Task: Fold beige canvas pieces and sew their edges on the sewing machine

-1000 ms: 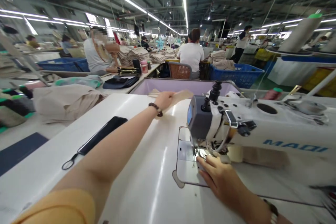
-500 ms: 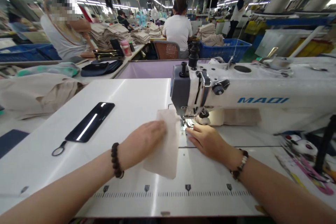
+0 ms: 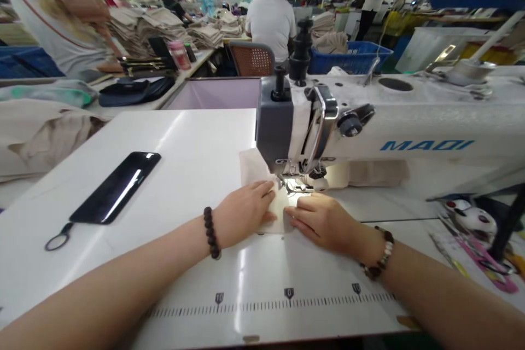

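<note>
A piece of beige fabric [image 3: 251,165] lies flat on the white sewing table, its right part under the head of the sewing machine [image 3: 275,131]. My left hand [image 3: 246,209] rests on the fabric with fingers stretched out, left of the lit presser foot [image 3: 301,188]. At the fabric's right edge, just in front of the foot, is my right hand [image 3: 324,221]. Its fingers are curled and close together, with the fingertips at that edge. The machine head hides part of the fabric.
A black phone [image 3: 117,188] with a ring strap lies on the left of the table. More beige fabric [image 3: 377,173] sits behind the machine's needle area. Small tools [image 3: 471,251] lie at the right. A ruler scale [image 3: 262,306] runs along the front edge. Co-workers sit and stand beyond.
The fabric has moved from left of the machine to under its head, and my left hand has moved right and flattened on it. The whole view has shifted and tilted down slightly.
</note>
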Demonstrator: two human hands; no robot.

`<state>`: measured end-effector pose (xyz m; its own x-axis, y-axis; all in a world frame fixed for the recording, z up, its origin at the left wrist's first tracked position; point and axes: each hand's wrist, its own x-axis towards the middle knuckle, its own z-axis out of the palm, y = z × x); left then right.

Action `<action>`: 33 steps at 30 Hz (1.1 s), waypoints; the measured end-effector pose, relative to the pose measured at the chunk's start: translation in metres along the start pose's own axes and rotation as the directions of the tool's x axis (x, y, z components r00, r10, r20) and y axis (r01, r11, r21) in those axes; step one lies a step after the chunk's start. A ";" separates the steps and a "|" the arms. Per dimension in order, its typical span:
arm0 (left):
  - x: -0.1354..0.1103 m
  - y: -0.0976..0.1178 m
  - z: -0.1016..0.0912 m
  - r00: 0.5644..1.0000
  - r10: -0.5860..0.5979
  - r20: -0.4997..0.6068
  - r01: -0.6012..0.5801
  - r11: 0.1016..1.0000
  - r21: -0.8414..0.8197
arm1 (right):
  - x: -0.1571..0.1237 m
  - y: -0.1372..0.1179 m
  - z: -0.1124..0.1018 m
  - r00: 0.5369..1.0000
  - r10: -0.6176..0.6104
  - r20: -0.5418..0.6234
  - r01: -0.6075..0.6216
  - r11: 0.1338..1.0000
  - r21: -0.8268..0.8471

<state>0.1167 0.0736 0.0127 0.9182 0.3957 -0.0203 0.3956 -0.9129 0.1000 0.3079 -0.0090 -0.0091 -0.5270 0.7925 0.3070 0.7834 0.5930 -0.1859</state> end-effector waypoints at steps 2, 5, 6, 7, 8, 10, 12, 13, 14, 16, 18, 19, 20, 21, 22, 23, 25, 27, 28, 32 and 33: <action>0.001 -0.003 0.001 0.999 0.014 -0.030 -0.014 1.000 -0.002 | 0.000 -0.001 0.001 1.000 -0.006 -0.005 0.006 1.000 -0.024; 0.003 -0.008 0.006 0.998 0.035 -0.051 -0.034 0.999 0.008 | 0.001 -0.003 0.003 1.000 -0.004 -0.005 0.003 0.998 -0.068; 0.003 -0.010 0.007 0.998 0.043 -0.052 -0.042 0.999 0.008 | 0.002 -0.004 0.004 1.000 0.000 -0.004 -0.001 0.997 -0.081; 0.004 -0.012 0.008 0.997 0.050 -0.054 -0.050 0.999 0.004 | 0.002 -0.004 0.004 1.000 0.005 -0.005 -0.005 0.996 -0.092; 0.004 -0.013 0.009 0.997 0.055 -0.055 -0.055 0.998 -0.001 | 0.003 -0.004 0.005 1.000 0.008 -0.006 -0.008 0.995 -0.102; 0.005 -0.016 0.009 0.997 0.062 -0.055 -0.063 0.998 -0.014 | 0.004 -0.004 0.006 1.000 0.012 -0.007 -0.013 0.993 -0.116; 0.006 -0.018 0.009 0.996 0.065 -0.060 -0.066 0.998 -0.020 | 0.004 -0.004 0.006 1.000 0.021 -0.004 -0.022 0.993 -0.118; 0.006 -0.018 0.009 0.996 0.067 -0.063 -0.068 0.997 -0.021 | 0.004 -0.005 0.006 1.000 0.030 -0.001 -0.030 0.993 -0.116; 0.007 -0.019 0.009 0.995 0.069 -0.069 -0.070 0.997 -0.021 | 0.005 -0.005 0.006 0.999 0.041 0.001 -0.041 0.993 -0.112; 0.008 -0.020 0.010 0.994 0.072 -0.085 -0.074 0.997 -0.019 | 0.005 -0.005 0.006 0.998 0.066 0.005 -0.065 0.992 -0.105; 0.008 -0.021 0.010 0.992 0.074 -0.098 -0.076 0.997 -0.018 | 0.006 -0.006 0.006 0.996 0.084 0.007 -0.083 0.992 -0.099; 0.009 -0.021 0.011 0.992 0.073 -0.101 -0.075 0.997 -0.017 | 0.006 -0.006 0.006 0.996 0.089 0.008 -0.087 0.991 -0.098; 0.009 -0.022 0.011 0.992 0.072 -0.100 -0.074 0.997 -0.017 | 0.006 -0.006 0.005 0.996 0.092 0.011 -0.090 0.991 -0.097; 0.009 -0.022 0.011 0.993 0.070 -0.099 -0.072 0.997 -0.018 | 0.007 -0.006 0.005 0.995 0.095 0.012 -0.093 0.991 -0.096; 0.010 -0.022 0.011 0.993 0.068 -0.098 -0.070 0.997 -0.018 | 0.007 -0.006 0.005 0.995 0.098 0.014 -0.096 0.991 -0.096; 0.010 -0.022 0.011 0.993 0.067 -0.100 -0.069 0.997 -0.017 | 0.007 -0.006 0.005 0.995 0.102 0.014 -0.100 0.990 -0.095; 0.011 -0.022 0.010 0.992 0.066 -0.108 -0.068 0.998 -0.011 | 0.007 -0.007 0.005 0.994 0.111 0.012 -0.110 0.990 -0.093; 0.011 -0.022 0.010 0.991 0.067 -0.118 -0.068 0.998 -0.007 | 0.008 -0.007 0.004 0.993 0.114 0.007 -0.113 0.990 -0.090; 0.011 -0.022 0.010 0.990 0.068 -0.121 -0.069 0.998 -0.006 | 0.008 -0.007 0.004 0.994 0.114 0.006 -0.113 0.990 -0.089; 0.012 -0.022 0.010 0.988 0.072 -0.134 -0.074 0.997 -0.010 | 0.008 -0.008 0.003 0.993 0.114 0.001 -0.113 0.990 -0.087; 0.011 -0.023 0.010 0.988 0.072 -0.134 -0.074 0.997 -0.010 | 0.008 -0.008 0.003 0.993 0.120 0.003 -0.119 0.990 -0.080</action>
<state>0.1185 0.0978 0.0003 0.9334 0.3383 0.1200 0.3259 -0.9388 0.1113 0.2967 -0.0069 -0.0085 -0.4303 0.8584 0.2793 0.8647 0.4808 -0.1455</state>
